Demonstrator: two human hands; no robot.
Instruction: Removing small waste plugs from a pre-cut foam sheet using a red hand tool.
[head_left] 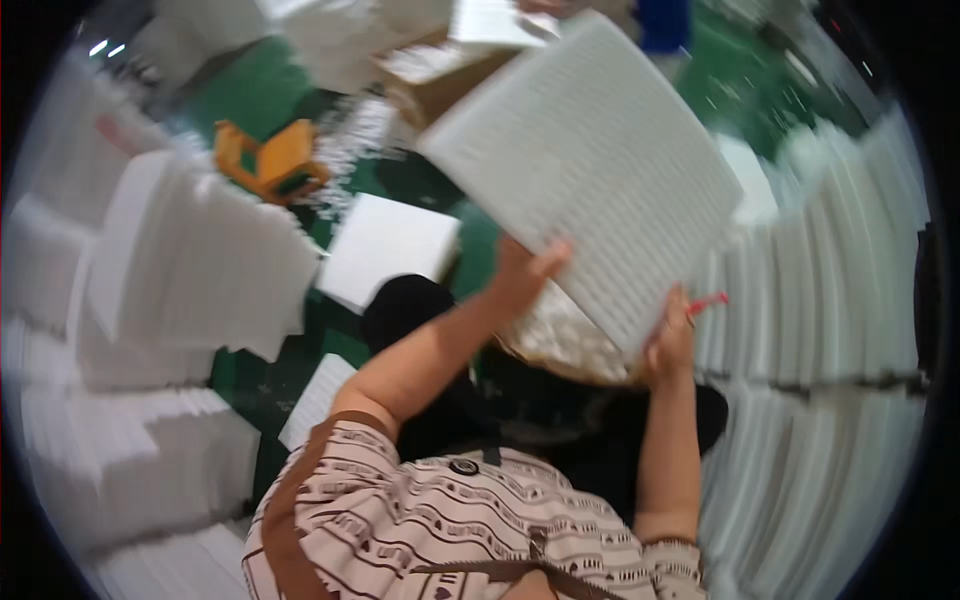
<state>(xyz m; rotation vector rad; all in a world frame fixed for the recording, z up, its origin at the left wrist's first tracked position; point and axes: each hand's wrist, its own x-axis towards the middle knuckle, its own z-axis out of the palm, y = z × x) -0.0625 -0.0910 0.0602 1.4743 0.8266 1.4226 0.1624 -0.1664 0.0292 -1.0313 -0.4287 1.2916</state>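
A large white foam sheet (600,170), marked with rows of small dimples or holes, is held up at a tilt in front of me. My left hand (522,275) is closed on its lower left edge, thumb on the face. At the bottom corner, my right hand (668,335) grips the sheet. A thin red stick-like tool (710,302) pokes out from the same hand; its kind cannot be made out. Below the sheet, between my knees, is a container of small white foam pieces (565,330), partly hidden by the sheet.
Tall stacks of white foam sheets stand at left (200,250) and right (810,280). A white block (388,250) lies on the green floor. Beyond it are an orange stool (285,160), scattered white bits (350,150) and a cardboard box (430,95).
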